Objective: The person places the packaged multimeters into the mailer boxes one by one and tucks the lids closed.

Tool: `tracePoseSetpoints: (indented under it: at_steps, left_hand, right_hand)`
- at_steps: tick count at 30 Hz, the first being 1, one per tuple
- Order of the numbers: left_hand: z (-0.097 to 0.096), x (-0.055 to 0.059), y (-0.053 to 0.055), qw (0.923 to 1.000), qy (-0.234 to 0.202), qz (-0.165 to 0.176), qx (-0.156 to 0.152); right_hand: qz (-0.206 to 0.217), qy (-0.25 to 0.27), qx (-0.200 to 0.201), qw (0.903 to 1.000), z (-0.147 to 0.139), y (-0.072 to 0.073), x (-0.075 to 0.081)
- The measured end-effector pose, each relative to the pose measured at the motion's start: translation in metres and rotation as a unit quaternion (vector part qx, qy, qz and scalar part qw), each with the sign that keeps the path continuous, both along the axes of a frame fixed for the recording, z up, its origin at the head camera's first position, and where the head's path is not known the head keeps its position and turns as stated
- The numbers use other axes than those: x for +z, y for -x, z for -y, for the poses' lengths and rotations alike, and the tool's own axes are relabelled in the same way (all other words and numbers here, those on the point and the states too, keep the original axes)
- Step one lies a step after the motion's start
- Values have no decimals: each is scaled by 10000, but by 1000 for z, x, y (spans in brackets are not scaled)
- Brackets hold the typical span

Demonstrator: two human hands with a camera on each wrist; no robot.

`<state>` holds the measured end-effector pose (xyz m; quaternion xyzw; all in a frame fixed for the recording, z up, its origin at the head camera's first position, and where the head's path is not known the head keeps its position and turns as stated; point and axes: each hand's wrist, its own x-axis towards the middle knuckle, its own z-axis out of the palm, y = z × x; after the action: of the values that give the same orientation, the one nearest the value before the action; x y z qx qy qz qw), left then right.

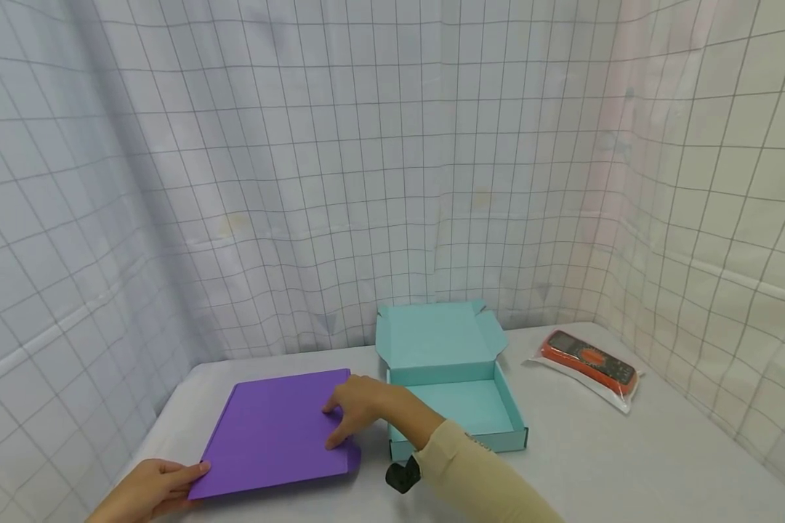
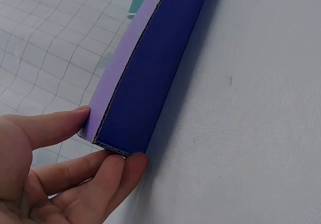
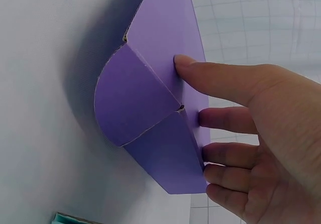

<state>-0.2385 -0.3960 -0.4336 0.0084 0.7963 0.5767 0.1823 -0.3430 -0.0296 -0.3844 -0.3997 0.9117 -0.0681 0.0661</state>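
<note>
A purple cardboard box (image 1: 278,428) lies flat on the table's left side, its broad panel facing up. My left hand (image 1: 153,487) pinches its near left corner, thumb on the panel and fingers beneath the edge. In the left wrist view, the box's dark front side (image 2: 150,73) shows below a corrugated edge. My right hand (image 1: 360,407) reaches over the box's right end, its thumb and fingertips touching the panel. A rounded flap (image 3: 133,98) juts from that end in the right wrist view. The inside of the box is hidden.
Right of the purple box stands a turquoise cardboard box (image 1: 510,403), its lid raised at the back. An orange multimeter (image 1: 589,359) in clear plastic lies at the far right. Grid-patterned curtains (image 1: 392,181) hang around the table. My right sleeve crosses before the turquoise box.
</note>
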Motion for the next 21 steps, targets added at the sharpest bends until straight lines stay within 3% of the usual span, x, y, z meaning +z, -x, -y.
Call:
tracePoseSetpoints:
  at_steps: [10, 21]
  left_hand:
    - [-6, 1, -3, 9997, 211, -86, 122]
    - [-3, 1, -6, 9985, 429, -313, 147]
  right_hand:
    - [39, 184, 134, 9997, -5, 4, -6]
    - [-283, 338, 409, 9982, -9, 2, -11]
